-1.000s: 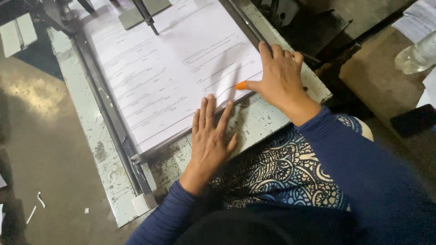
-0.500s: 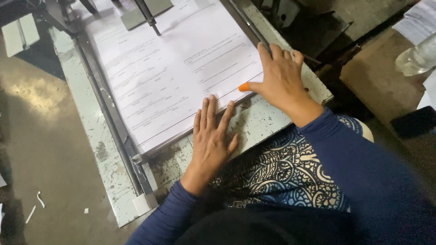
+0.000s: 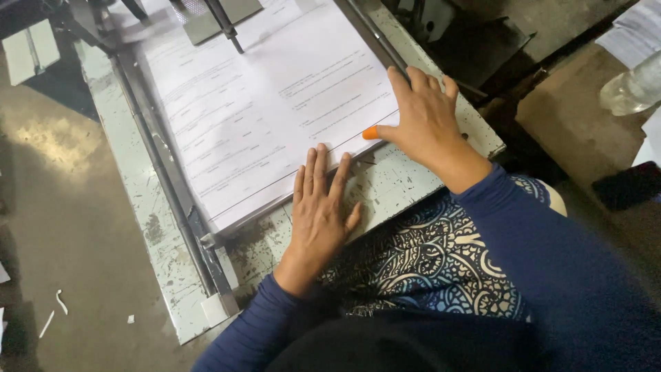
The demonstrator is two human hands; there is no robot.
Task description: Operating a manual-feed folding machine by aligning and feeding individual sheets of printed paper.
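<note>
Hands lie flat with fingers spread, holding nothing: left hand (image 3: 320,213) and right hand (image 3: 421,120) press the near edge of the paper stack (image 3: 268,110), which lies on the chipped pale bench (image 3: 406,182). Beside the bench is grey floor (image 3: 62,227).

No packages, labels, signs or screens here — only printed paper. A white stack of printed sheets (image 3: 268,110) lies on the worn pale-green machine table (image 3: 392,186), and more white printed papers (image 3: 637,31) sit at the far right edge — partly cut off.
</note>
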